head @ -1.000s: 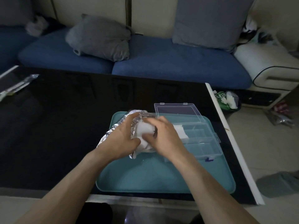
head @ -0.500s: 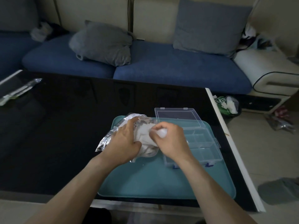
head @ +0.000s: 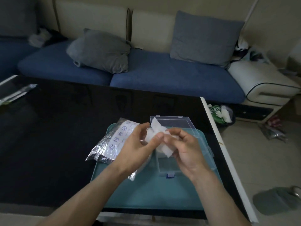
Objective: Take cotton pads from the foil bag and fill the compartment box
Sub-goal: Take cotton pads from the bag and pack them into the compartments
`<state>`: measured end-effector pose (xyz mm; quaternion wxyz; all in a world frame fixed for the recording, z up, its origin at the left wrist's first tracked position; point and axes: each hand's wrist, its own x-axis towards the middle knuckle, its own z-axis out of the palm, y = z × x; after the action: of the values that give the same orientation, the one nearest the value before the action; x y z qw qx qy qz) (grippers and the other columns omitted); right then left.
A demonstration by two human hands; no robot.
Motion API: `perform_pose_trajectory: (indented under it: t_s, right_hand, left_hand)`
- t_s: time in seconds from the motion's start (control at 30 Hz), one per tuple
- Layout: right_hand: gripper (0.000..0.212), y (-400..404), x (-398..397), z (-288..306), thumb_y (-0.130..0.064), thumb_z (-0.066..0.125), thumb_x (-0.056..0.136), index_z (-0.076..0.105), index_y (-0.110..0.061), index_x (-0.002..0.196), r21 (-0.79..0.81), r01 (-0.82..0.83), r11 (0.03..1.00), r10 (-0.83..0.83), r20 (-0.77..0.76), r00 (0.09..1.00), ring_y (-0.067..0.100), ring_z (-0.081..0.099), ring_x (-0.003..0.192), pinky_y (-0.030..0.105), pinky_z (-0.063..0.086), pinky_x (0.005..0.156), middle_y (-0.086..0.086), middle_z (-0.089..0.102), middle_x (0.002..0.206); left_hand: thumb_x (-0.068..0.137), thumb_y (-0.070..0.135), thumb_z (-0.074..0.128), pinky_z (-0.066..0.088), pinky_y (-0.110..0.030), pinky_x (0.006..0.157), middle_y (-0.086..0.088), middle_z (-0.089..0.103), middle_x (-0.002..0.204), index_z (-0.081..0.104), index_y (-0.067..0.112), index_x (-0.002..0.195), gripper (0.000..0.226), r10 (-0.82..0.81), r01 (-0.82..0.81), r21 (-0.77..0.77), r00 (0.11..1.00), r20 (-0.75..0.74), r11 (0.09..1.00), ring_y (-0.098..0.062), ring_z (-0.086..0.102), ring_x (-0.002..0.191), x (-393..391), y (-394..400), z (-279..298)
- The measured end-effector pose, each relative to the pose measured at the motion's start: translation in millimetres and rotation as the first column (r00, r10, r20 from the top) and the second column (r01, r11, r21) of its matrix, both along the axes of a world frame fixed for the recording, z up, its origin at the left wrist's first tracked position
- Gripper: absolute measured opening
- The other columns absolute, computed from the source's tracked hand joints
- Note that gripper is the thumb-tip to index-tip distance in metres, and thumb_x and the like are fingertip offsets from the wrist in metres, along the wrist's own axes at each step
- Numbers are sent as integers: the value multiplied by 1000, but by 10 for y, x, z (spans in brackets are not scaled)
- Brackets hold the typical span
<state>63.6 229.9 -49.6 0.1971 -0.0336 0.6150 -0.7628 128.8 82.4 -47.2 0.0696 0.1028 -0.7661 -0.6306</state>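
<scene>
A crumpled silver foil bag [head: 112,142] lies on the left part of a teal tray [head: 162,194], partly over the tray's edge. A clear compartment box [head: 167,167] with its lid [head: 172,123] open stands on the tray's right part. White cotton pads [head: 157,129] are held above the box between both hands. My left hand [head: 138,144] pinches the bunch from the left. My right hand [head: 184,147] grips it from the right, and one pad [head: 167,150] hangs below its fingers. The box's compartments are mostly hidden by my hands.
The tray sits on a black glossy table [head: 57,136] whose white right edge [head: 216,132] runs close to the box. A silver wrapper [head: 17,93] lies at the table's far left. A blue sofa [head: 162,74] with grey cushions stands behind. A bin [head: 221,115] stands on the floor to the right.
Both hands have lifted off the foil bag and moved right over the box, drawing the white pads out with them. The bag now lies flat on the tray.
</scene>
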Motion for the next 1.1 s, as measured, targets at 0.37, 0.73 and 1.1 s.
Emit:
perform_pose_trajectory:
  t_s: [0.37,0.73,1.1]
  right_hand:
    - [23,19,132,-10,-18,83,83,72,-29,99,380,-36,924,155,-287,945,16,75,80,29,60,72,-2,72,107]
    - [29,131,111,54,-7,89,73,68,-11,92,375,37,926,36,-184,982,26,75,64,34,62,62,8,74,82]
    - [11,206,46,79,-3,79,84,70,-6,90,344,51,937,24,-210,977,24,75,68,31,62,62,10,75,79]
  left_hand:
    - [102,12,50,58,-29,58,-27,70,94,60,-11,107,25,235,-279,408,959,156,869,-23,71,72,-87,189,46]
    - [97,11,60,55,-24,54,-14,72,88,62,-2,101,14,223,-259,408,966,134,876,-13,71,67,-102,192,37]
    - [99,12,58,59,-32,56,-19,69,91,60,-4,108,19,242,-335,579,942,234,744,-23,70,72,-136,218,83]
